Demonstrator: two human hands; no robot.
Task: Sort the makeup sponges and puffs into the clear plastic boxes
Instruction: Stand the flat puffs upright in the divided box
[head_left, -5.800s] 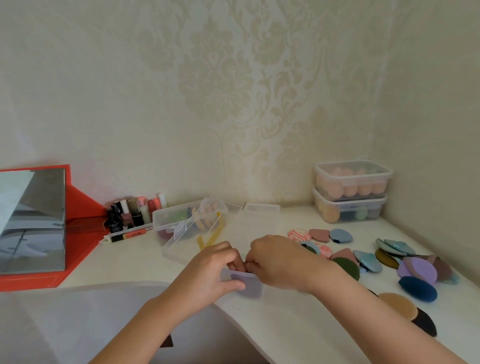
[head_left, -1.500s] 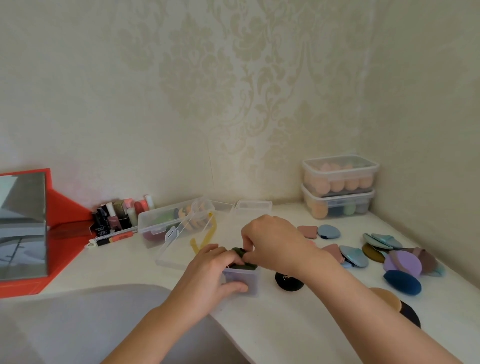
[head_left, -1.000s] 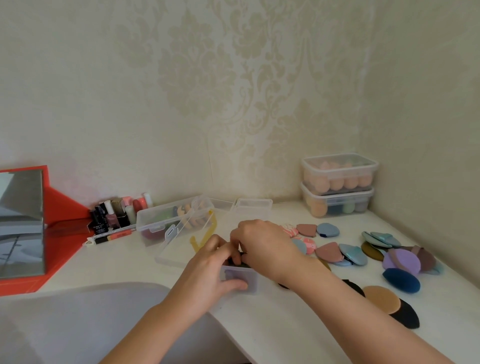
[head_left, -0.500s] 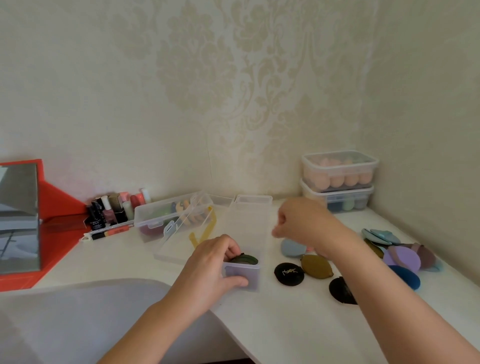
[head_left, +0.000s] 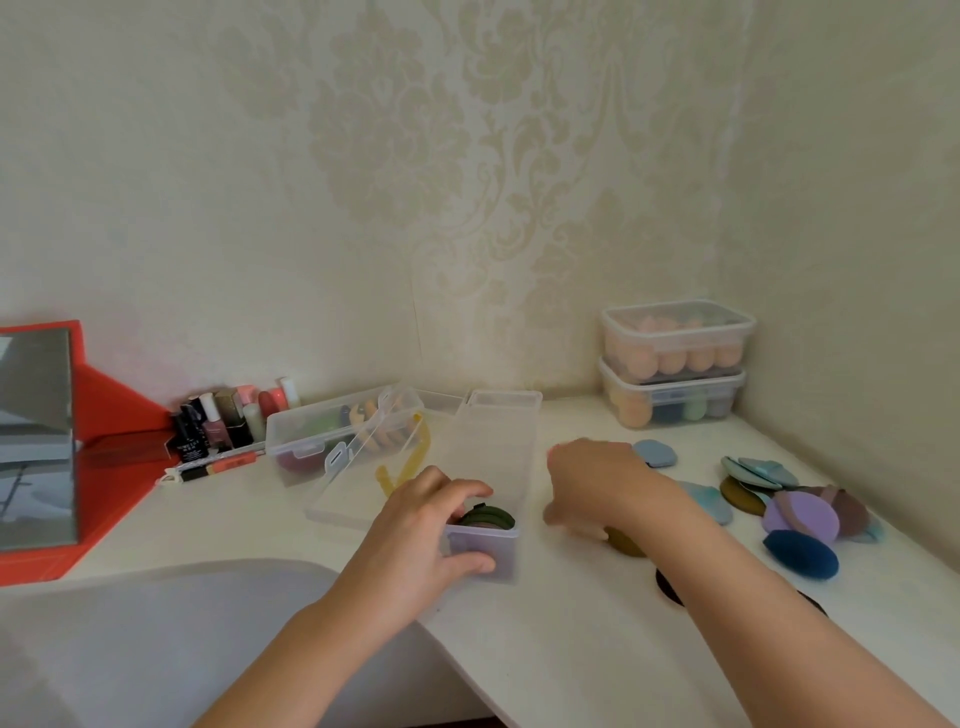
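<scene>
A long clear plastic box (head_left: 498, 447) lies open on the white table. My left hand (head_left: 426, 535) grips its near end, thumb on the front wall. A dark green puff (head_left: 489, 517) lies inside at that end. My right hand (head_left: 592, 483) is lowered over the table just right of the box, fingers pointing down beside an olive puff (head_left: 626, 543); whether it holds anything is hidden. Loose puffs lie to the right: blue-grey (head_left: 654, 452), lilac (head_left: 802, 517), navy (head_left: 800, 553). A black puff (head_left: 666, 587) peeks from under my right forearm.
Two lidded clear boxes of sponges (head_left: 675, 358) are stacked in the back right corner. Another clear box (head_left: 322, 436) with an open lid stands left of the long one. Cosmetic bottles (head_left: 228, 421) and a mirror in a red stand (head_left: 36, 436) are at the left.
My right hand left the box, swung right, and has now dropped toward the puffs beside the box. The green puff stays in the box. My left hand keeps its grip.
</scene>
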